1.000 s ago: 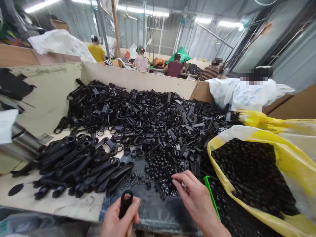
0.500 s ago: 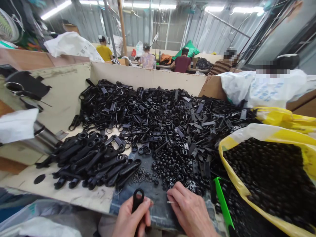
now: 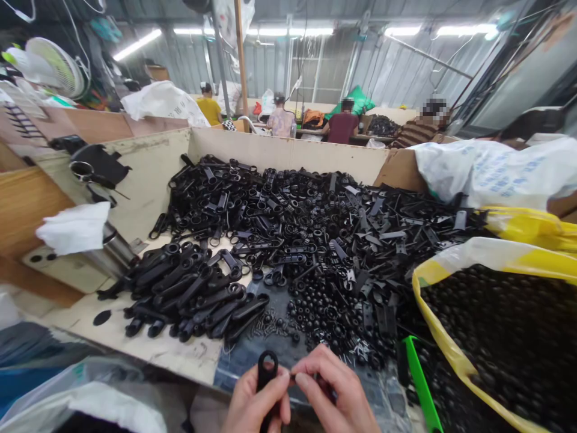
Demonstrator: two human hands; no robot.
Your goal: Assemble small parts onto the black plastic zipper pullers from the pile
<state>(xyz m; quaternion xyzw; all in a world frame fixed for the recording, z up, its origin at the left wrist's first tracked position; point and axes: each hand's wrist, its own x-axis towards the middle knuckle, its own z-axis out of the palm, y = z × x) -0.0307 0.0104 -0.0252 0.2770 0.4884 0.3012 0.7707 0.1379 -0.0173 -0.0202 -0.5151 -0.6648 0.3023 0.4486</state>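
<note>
Upright in my left hand (image 3: 255,400) is a black plastic handle (image 3: 267,368) with a ring at its top end; the fingers are closed round it. My right hand (image 3: 338,388) is pinched, its fingertips meeting the left thumb beside the handle. The small pale metal pin seen in these right fingers earlier is mostly hidden now. Just beyond the hands lie small silver pins (image 3: 360,349), a patch of little screws (image 3: 269,323) and many round black caps (image 3: 311,305). To the left, finished-looking black handles (image 3: 193,294) lie in a stack.
Loose black parts (image 3: 279,204) are heaped against the box's back wall (image 3: 288,153). On the right stand a yellow bag (image 3: 424,294) of black pieces and a green-edged tray (image 3: 421,385). A metal cylinder (image 3: 117,246) leans at left. Several people sit working farther back.
My right hand has moved left to the left hand, so the fingertips now meet. The left hand still holds the handle. The camera view has shifted slightly.
</note>
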